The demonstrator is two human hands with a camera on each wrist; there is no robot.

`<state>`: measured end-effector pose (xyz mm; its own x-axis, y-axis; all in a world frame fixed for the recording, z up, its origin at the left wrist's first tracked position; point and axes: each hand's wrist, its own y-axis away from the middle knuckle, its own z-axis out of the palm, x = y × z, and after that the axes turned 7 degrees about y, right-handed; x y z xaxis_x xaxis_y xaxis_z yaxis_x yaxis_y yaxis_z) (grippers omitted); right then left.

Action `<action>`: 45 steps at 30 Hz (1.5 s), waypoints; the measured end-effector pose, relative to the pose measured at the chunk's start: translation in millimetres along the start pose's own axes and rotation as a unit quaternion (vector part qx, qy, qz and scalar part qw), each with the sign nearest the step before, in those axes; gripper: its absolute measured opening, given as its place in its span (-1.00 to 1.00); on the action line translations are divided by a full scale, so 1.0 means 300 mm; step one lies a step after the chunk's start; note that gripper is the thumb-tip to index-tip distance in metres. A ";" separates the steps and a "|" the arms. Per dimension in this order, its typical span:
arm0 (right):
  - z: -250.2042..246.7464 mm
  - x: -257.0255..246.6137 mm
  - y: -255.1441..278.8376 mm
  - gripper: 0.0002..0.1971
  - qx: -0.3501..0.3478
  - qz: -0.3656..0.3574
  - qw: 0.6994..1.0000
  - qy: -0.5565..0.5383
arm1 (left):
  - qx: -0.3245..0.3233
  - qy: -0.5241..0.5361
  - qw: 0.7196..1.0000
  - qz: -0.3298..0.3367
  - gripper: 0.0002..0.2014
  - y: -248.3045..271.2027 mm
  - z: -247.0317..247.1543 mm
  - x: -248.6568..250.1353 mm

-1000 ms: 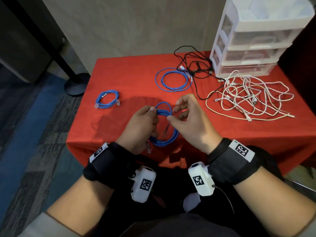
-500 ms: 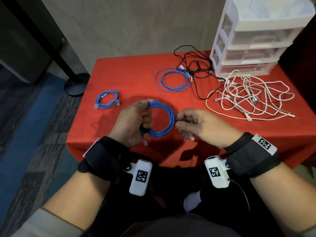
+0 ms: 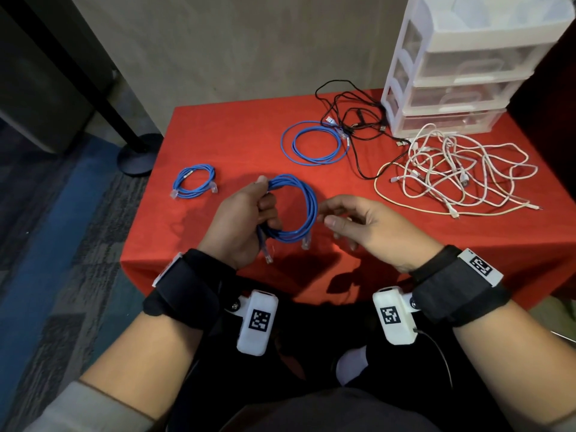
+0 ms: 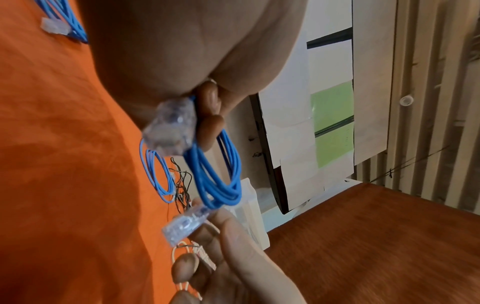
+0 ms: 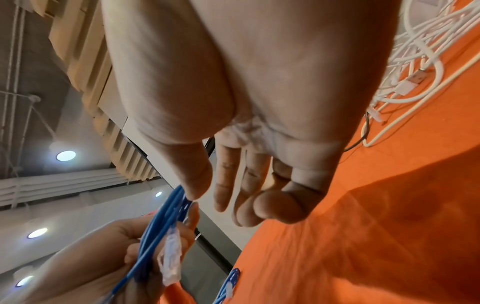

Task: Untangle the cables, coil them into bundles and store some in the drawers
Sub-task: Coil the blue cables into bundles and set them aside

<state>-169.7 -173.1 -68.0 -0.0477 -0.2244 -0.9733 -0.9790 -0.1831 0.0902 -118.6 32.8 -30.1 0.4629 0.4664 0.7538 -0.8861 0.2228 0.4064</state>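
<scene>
The left hand point(image 3: 241, 218) is gripping the coiled blue cable point(image 3: 294, 207) above the near edge of the red table point(image 3: 237, 126), both clear plugs now dangling free. The right hand point(image 3: 366, 227), which was pinching the coil half a second ago, is now hovering just beside it with fingers relaxed and holding nothing.

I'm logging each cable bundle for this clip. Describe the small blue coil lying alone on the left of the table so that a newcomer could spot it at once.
Start at the red tablecloth and go to its left side, far from the white drawer unit. The small blue network cable coil lies flat there, left of the left hand. Unlike the looser blue coil farther back and the held blue coil, it is tightly wound, and both clear plugs show.
</scene>
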 end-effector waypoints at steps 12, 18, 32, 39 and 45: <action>0.021 -0.020 -0.021 -0.88 0.032 -0.008 0.998 -0.054 | -0.049 -0.010 0.998 -0.041 -0.76 0.012 -0.009 -0.016; -0.014 -0.026 -0.054 -0.89 0.118 0.009 0.992 -0.049 | -0.106 -0.140 0.984 -0.003 -0.80 0.035 -0.057 -0.006; 0.125 0.015 0.026 -0.92 0.163 0.031 0.980 -0.110 | -0.028 0.033 0.995 0.092 -0.89 0.006 -0.028 -0.085; 0.078 -0.025 -0.018 -0.93 0.243 -0.093 0.963 0.068 | -0.029 -0.070 0.988 0.131 -0.89 0.022 -0.022 -0.116; 0.072 -0.034 -0.034 -0.69 0.273 -0.165 0.895 0.312 | -0.052 -0.095 0.984 0.140 -0.87 0.046 0.002 -0.121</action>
<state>-163.4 -148.3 -63.4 0.2158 -0.7666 -0.6048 -0.8783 0.1183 -0.4633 -147.5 18.5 -51.5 0.1881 0.3556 0.9155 -0.9723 0.1988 0.1226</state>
